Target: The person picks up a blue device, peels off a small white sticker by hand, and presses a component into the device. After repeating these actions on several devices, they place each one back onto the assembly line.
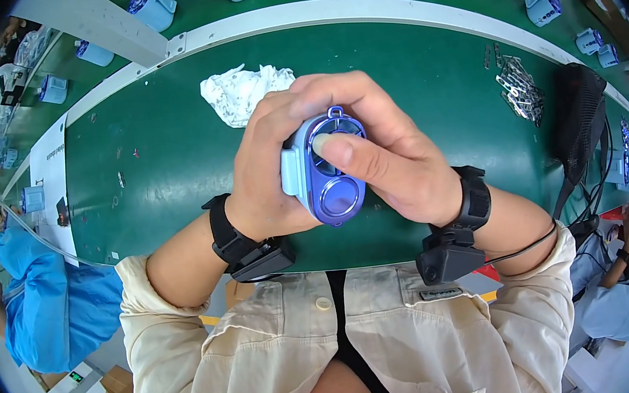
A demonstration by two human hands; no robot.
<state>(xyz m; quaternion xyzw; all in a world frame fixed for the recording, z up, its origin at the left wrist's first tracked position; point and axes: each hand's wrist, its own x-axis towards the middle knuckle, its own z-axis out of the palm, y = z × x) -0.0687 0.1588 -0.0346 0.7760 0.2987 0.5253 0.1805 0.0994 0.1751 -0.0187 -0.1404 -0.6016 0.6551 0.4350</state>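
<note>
Left hand [258, 168]: we're gripping the blue device [319, 180] above the green table [172, 174].
Right hand [404, 163]: we're cupping it, thumb [360, 156] touching its grille [351, 125].
Pressure: ideally, we're keeping it light.

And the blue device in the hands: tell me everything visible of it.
The blue device has a pale-blue body, seemingly plastic, and a glossy violet-blue face toward the camera. A small loop tops the face; below are a round, spoked opening and a smooth disc. A pale block juts from its left side. Over the green table, the left hand holds it from the left while the right hand lays its thumb across the opening.
</note>
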